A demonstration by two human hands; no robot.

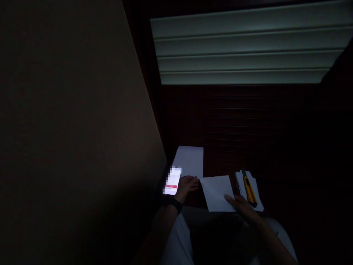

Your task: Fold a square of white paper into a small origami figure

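Observation:
A white sheet of paper (216,191) lies on a dark wooden table (220,162). My left hand (187,186) pinches the sheet's upper left corner, fingers closed, with a dark watch on that wrist. My right hand (239,204) rests on the sheet's lower right edge, fingers curled on it. The scene is very dark.
A lit phone screen (172,181) glows just left of my left hand. Another white sheet (190,160) lies behind it. A yellow utility knife (249,187) rests on a small paper stack (255,191) at the right. A wall stands at the left and window blinds (242,48) above.

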